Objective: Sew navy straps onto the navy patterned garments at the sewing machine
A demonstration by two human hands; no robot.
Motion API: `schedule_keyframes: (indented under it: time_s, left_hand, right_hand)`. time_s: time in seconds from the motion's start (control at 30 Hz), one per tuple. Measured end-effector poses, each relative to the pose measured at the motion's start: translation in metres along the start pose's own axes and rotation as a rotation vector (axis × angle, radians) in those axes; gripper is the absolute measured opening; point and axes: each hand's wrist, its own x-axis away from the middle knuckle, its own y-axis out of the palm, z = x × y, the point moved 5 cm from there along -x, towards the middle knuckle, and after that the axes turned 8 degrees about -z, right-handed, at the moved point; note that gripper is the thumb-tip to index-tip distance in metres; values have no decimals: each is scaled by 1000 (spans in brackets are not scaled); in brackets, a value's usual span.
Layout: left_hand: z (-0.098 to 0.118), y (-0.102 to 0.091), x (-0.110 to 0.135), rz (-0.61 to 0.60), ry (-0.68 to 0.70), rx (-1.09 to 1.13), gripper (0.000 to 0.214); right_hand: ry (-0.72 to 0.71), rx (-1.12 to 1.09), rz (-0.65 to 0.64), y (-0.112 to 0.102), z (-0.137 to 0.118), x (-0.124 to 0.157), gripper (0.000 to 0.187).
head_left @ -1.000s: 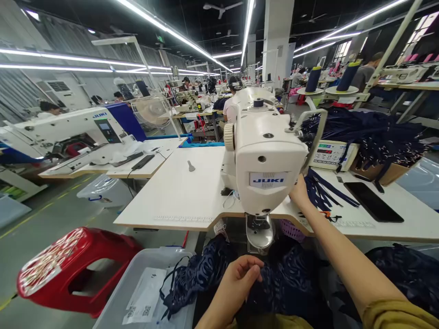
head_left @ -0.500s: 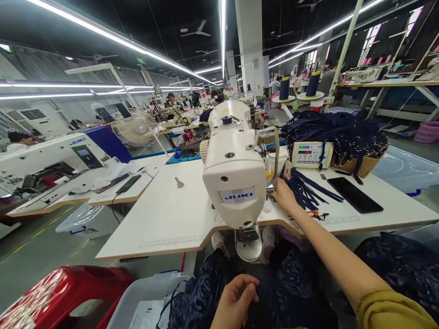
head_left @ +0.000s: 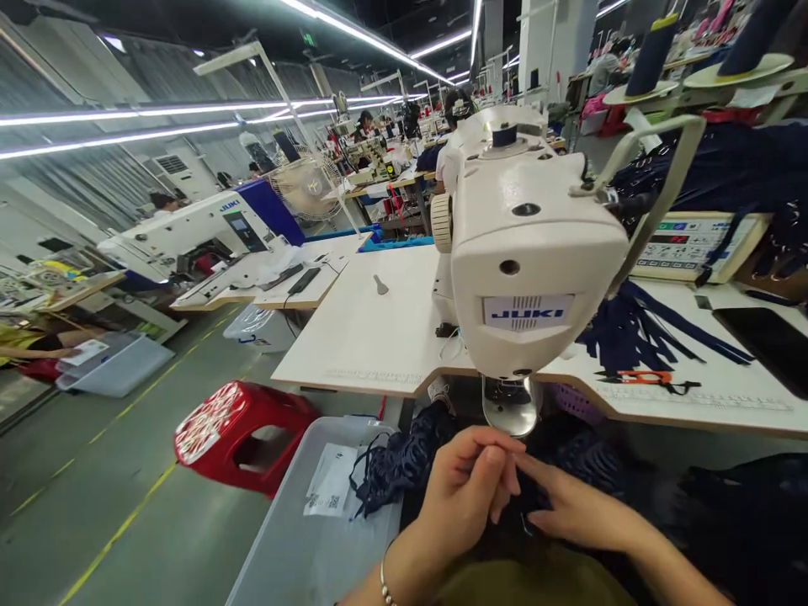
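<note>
Left hand [head_left: 470, 480], fingers curled, pinch impossible to tell | right hand [head_left: 581, 502], thumb and forefinger spread, meets it | snips [head_left: 644, 378] lie near edge of table [head_left: 379, 337], likely for reach

Tube lights [head_left: 363, 39] bright overhead | ceiling [head_left: 215, 17] dark | edges stretched

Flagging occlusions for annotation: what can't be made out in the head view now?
Head view:
Left hand, right hand: anything between their fingertips, hidden by the fingers.
Black phone: right end, cut off by the right edge.
Purple basket: top, hidden by the tabletop.
White label: print too small.
</note>
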Motion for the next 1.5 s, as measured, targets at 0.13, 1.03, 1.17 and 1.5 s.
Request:
schedule_keyframes:
  time_s: [0.13,1.03,1.17,1.5]
  left_hand:
    - [11,0,-3,105,99,-93,37]
    - [-13,-7,15,-200,-325,-553,24]
    - [-19,-7,18,-167,-445,-339,34]
    - [-40,-3,21,-116,-569,124,49]
  right_hand:
    - [-141,-120,-50,35,-16,-7,41]
    - [-113,-844,694,-69,-18,47,41]
    - [-99,-835,783,-80,-26,47,40]
    - [20,-243,992,-91,-25,55,31]
